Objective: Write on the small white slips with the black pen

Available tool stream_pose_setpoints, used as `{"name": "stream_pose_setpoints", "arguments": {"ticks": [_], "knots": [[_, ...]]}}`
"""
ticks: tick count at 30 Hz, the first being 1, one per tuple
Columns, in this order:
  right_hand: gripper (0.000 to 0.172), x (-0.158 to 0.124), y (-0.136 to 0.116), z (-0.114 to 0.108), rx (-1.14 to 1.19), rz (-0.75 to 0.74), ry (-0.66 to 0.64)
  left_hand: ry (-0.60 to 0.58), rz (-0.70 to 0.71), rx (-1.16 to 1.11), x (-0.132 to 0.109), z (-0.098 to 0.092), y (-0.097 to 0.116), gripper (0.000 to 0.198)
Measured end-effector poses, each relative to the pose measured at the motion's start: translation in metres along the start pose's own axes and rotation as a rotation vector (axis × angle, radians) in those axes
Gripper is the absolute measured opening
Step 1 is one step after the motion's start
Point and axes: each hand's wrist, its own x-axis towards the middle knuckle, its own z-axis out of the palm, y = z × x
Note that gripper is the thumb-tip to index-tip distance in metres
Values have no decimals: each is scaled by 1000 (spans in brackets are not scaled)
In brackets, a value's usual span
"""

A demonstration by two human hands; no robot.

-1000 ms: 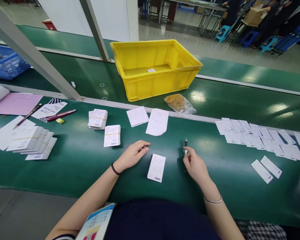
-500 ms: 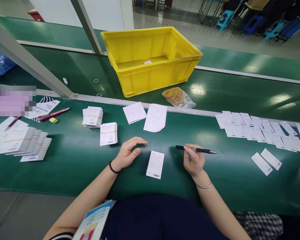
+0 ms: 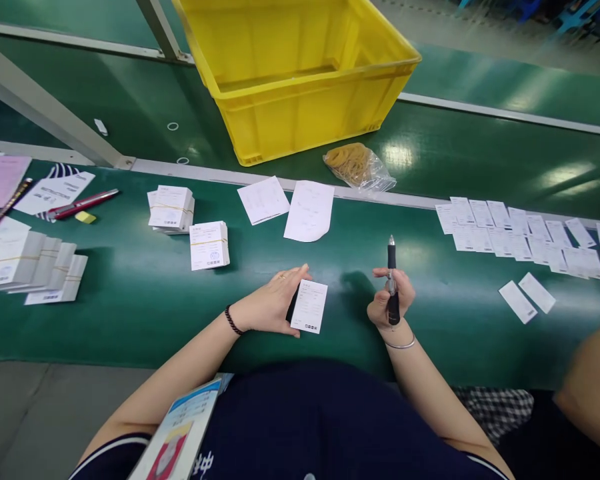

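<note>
A small white printed card [image 3: 309, 305], perhaps the top of a thin stack, lies on the green table in front of me. Along its left edge rests my left hand [image 3: 273, 301], fingers stretched and thumb low, not closed around it. To the right of the card, my right hand [image 3: 394, 299] grips a black pen [image 3: 391, 257] whose silver tip points away from me. Two banded stacks of cards, one [image 3: 209, 245] nearer and another [image 3: 171, 208] behind it, stand to the left. Handwritten paper sheets [image 3: 309, 211] lie beyond the card.
A yellow bin [image 3: 310, 123] stands at the back beside a bag of rubber bands [image 3: 353, 165]. More banded stacks [image 3: 27, 263] and a red pen [image 3: 85, 204] are at left. Rows of slips [image 3: 517, 233] lie at right, where another person's arm [image 3: 595, 380] reaches in.
My left hand has come down to the card's left edge. The pen in my right hand has swung from sideways to pointing away. A person's arm has appeared at right; the view tilted down.
</note>
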Motion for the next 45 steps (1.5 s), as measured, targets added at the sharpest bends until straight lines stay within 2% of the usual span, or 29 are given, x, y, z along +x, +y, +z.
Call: {"name": "stream_pose_setpoints", "arguments": {"ticks": [7, 12, 17, 22, 25, 27, 29, 32, 34, 36, 39, 41, 45], "knots": [[46, -9, 5, 3, 96, 113, -18, 29, 9, 80, 2, 4, 3, 119], [45, -4, 0, 3, 152, 202, -95, 180, -19, 174, 10, 21, 13, 118], [44, 4, -8, 9, 343, 448, 23, 275, -32, 166, 15, 37, 18, 116], [21, 14, -17, 4, 429, 666, -10, 248, -36, 145, 14, 35, 16, 118], [17, 23, -27, -5, 580, 679, -56, 161, 9, 123, 7, 25, 23, 135], [18, 28, -36, -11, 695, 684, -88, 148, 30, 127, -3, 21, 32, 137], [20, 31, -45, -14, 784, 718, -136, 202, 38, 166, -15, 21, 41, 117], [18, 30, -58, -14, 861, 787, -223, 373, 93, 292, -30, 31, 50, 65], [20, 27, -64, -12, 870, 796, -310, 480, 133, 384, -35, 39, 53, 41], [17, 24, -69, -11, 802, 760, -418, 524, 157, 443, -36, 45, 54, 32], [16, 23, -73, -11, 601, 656, -529, 528, 181, 489, -31, 47, 54, 31], [14, 25, -75, -10, 509, 571, -546, 531, 195, 508, -28, 47, 53, 31], [5, 33, -78, -8, 475, 425, -518, 552, 192, 514, -25, 50, 50, 23]]}}
